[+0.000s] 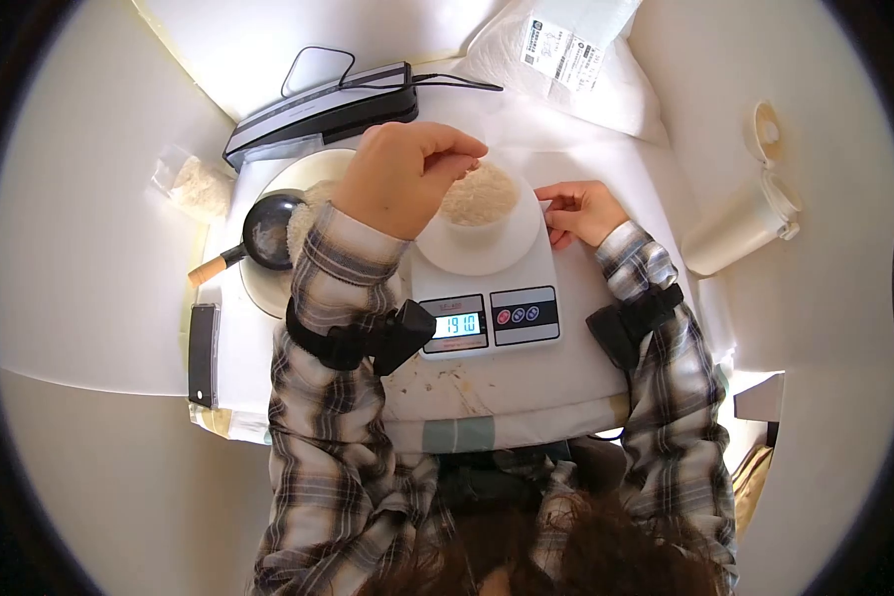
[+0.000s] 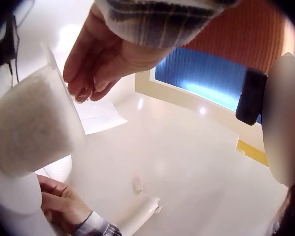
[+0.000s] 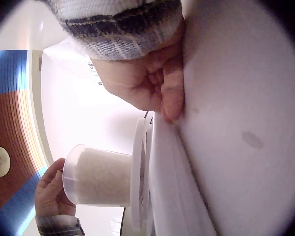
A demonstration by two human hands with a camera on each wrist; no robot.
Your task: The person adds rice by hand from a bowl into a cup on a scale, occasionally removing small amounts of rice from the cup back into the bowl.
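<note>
A clear plastic tub of white rice point(image 1: 479, 195) stands on the round platform of a white kitchen scale point(image 1: 545, 260), whose lit display point(image 1: 458, 326) reads 191.0. My left hand point(image 1: 407, 171) is raised over the tub's left side, thumb and fingertips brought together near the rim; whether grains lie between them I cannot tell. In the left wrist view, those fingertips point(image 2: 83, 94) are right at the tub's rim. My right hand point(image 1: 588, 212) is beside the scale's right edge with fingers loosely curled, holding nothing visible.
Left of the scale, a bowl point(image 1: 258, 288) of rice holds a black ladle point(image 1: 269, 230) with a wooden handle. A small bag point(image 1: 199, 190) sits further left. Behind are a black and silver appliance point(image 1: 318, 111) and a large labelled bag point(image 1: 566, 74). A cream flask point(image 1: 740, 230) is at right.
</note>
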